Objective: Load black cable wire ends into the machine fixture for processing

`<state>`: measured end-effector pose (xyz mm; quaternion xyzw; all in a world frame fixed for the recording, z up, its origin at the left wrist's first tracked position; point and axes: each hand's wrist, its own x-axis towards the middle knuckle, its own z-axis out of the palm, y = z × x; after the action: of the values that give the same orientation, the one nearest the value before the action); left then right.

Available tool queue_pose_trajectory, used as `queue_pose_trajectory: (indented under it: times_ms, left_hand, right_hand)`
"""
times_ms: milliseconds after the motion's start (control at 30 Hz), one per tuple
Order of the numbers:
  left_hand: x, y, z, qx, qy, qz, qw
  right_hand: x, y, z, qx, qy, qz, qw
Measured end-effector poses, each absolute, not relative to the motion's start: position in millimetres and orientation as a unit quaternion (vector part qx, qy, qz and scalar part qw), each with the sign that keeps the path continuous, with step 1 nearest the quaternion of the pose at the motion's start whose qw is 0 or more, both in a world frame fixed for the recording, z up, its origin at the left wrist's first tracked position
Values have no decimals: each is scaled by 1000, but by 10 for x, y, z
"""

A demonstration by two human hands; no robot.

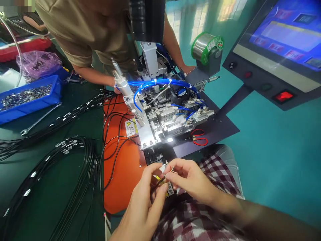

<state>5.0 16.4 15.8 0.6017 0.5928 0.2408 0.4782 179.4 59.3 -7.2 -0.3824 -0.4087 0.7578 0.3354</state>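
My left hand (147,201) is closed around the end of a black cable (158,183) low in the middle of the view. Thin coloured wires (171,169), one of them red, show at the cable's stripped end, pinched between the thumb and finger of my right hand (189,177). Both hands are close together, just in front of a machine (173,117) with metal cylinders and blue air tubes. My fingers partly hide the cable's tip.
Bundles of black cables (85,150) lie on the dark green table at left, near a wrench (41,118) and a blue bin (30,97) of small metal parts. Red-handled scissors (200,139) rest on the machine's base. A solder spool (207,48) and a control screen (286,43) stand right. Another person (82,30) leans behind the machine.
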Motion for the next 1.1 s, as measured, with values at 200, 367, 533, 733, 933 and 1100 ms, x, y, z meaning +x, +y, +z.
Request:
queue_pose_trajectory:
  times_ms: [200,367,533,733,933,1100]
  left_hand:
    - [197,380,154,522,591,299,537]
    - [203,428,127,492,599,314,548]
    - [253,441,115,447,596,339,574]
    - [259,422,42,362,552,385,645]
    - [237,409,64,369,558,377,641]
    - [258,366,80,407,605,379,570]
  right_hand:
    - [1990,684,-93,-376,-410,762,332]
    - [1968,717,-65,-424,-445,709,347]
    - [1861,686,-114,-464,-497,649,342]
    - [1768,562,-168,-463,-489,668,315]
    - [1796,580,-148,-481,-491,647,330]
    - [1894,570,-94,-470,-595,556,340]
